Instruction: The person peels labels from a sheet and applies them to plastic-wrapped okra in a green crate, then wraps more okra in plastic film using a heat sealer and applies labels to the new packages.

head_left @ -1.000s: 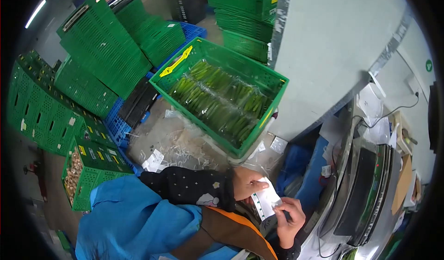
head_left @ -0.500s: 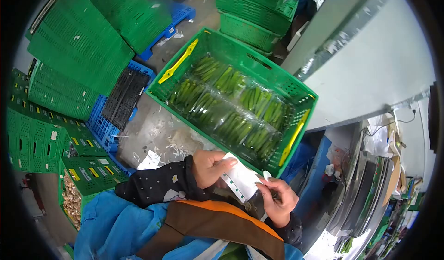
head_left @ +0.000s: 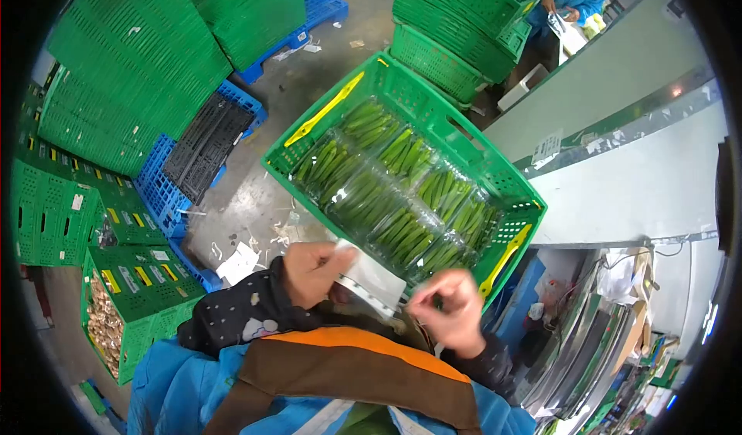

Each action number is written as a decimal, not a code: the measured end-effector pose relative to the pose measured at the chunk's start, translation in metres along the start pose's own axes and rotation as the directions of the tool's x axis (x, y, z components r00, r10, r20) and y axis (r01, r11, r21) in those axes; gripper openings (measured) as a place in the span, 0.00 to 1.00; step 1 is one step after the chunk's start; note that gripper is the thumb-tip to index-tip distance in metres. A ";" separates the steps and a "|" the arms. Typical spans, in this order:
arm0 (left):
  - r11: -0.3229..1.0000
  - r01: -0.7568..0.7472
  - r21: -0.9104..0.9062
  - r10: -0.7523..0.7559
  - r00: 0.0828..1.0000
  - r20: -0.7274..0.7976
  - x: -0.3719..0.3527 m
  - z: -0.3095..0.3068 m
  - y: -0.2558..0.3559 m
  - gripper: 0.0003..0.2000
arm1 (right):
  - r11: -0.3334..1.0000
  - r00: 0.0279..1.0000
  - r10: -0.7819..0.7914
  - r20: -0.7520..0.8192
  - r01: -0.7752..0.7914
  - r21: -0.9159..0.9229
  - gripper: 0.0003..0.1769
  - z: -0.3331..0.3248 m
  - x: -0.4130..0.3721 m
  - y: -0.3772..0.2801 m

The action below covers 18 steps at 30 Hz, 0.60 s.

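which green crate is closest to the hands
The crate holding wrapped green vegetables, just beyond the left hand and right hand; the other green crates stand farther off.

Paper (head_left: pixel 376 277) before crate (head_left: pixel 423 110), packs (head_left: pixel 398 191) inside

Inside the rectangular green plastic crate (head_left: pixel 425 110), counts eight clear-film packs of green vegetables (head_left: pixel 402 238); at its ends, two yellow handles (head_left: pixel 325 110); beside it, two bare hands (head_left: pixel 311 274), one white paper strip (head_left: pixel 375 275).
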<state>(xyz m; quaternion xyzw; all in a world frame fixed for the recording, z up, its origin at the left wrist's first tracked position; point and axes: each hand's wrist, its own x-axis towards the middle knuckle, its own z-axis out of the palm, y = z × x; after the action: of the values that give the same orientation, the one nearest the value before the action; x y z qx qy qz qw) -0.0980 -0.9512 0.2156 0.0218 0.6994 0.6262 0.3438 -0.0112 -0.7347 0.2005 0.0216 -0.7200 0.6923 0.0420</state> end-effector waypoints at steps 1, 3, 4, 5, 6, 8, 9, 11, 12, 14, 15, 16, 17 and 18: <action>0.994 -0.113 -0.012 0.113 0.993 -0.040 0.003 -0.007 -0.010 0.14 | 0.979 0.994 0.051 -0.096 -0.031 0.203 0.22 -0.021 0.009 0.012; 0.979 -0.169 -0.111 0.151 0.976 -0.156 0.001 -0.021 -0.014 0.14 | 0.976 0.954 0.155 -0.257 -0.107 0.191 0.23 -0.081 0.037 0.052; 0.975 -0.191 -0.114 0.166 0.966 -0.197 -0.004 -0.032 -0.012 0.14 | 0.984 0.930 0.157 -0.333 -0.176 -0.026 0.25 -0.108 0.046 0.077; 0.970 -0.235 -0.065 0.209 0.940 -0.270 -0.008 -0.041 -0.012 0.14 | 0.933 0.910 0.253 -0.328 -0.319 -0.165 0.25 -0.136 0.041 0.117; 0.968 -0.250 0.013 0.241 0.918 -0.316 -0.012 -0.052 -0.016 0.14 | 0.845 0.879 0.340 -0.335 -0.442 -0.300 0.25 -0.155 0.038 0.153; 0.970 -0.239 -0.047 0.198 0.885 -0.421 -0.017 -0.059 -0.015 0.15 | 0.791 0.872 0.367 -0.325 -0.476 -0.384 0.25 -0.155 0.030 0.188; 0.973 -0.218 -0.074 0.164 0.882 -0.442 -0.020 -0.062 -0.017 0.15 | 0.735 0.865 0.385 -0.323 -0.499 -0.459 0.26 -0.153 0.025 0.199; 0.975 -0.197 -0.103 0.126 0.872 -0.473 -0.025 -0.066 -0.024 0.15 | 0.664 0.855 0.395 -0.336 -0.519 -0.539 0.26 -0.149 0.020 0.215; 0.975 -0.196 -0.106 0.124 0.873 -0.472 -0.026 -0.066 -0.026 0.15 | 0.587 0.849 0.399 -0.347 -0.528 -0.614 0.26 -0.149 0.018 0.222; 0.982 -0.166 -0.090 0.102 0.866 -0.490 -0.028 -0.064 -0.031 0.15 | 0.610 0.848 0.384 -0.364 -0.529 -0.590 0.27 -0.151 0.016 0.234; 0.982 -0.163 -0.093 0.097 0.865 -0.492 -0.028 -0.064 -0.032 0.15 | 0.632 0.827 0.407 -0.388 -0.562 -0.534 0.27 -0.151 0.016 0.237; 0.981 -0.185 -0.065 0.131 0.863 -0.487 -0.029 -0.063 -0.033 0.15 | 0.652 0.804 0.429 -0.411 -0.591 -0.476 0.27 -0.151 0.016 0.240; 0.977 -0.209 -0.036 0.166 0.860 -0.483 -0.030 -0.063 -0.034 0.15 | 0.651 0.806 0.430 -0.408 -0.589 -0.478 0.27 -0.151 0.016 0.241; 0.977 -0.209 -0.036 0.166 0.857 -0.488 -0.031 -0.063 -0.035 0.15 | 0.621 0.802 0.438 -0.405 -0.596 -0.509 0.27 -0.149 0.016 0.242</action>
<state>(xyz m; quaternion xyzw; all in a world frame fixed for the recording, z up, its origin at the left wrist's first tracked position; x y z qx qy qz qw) -0.0928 -1.0269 0.1972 -0.0819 0.7291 0.6725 0.0969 -0.0444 -0.5754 -0.0332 -0.2874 -0.8683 0.3983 -0.0689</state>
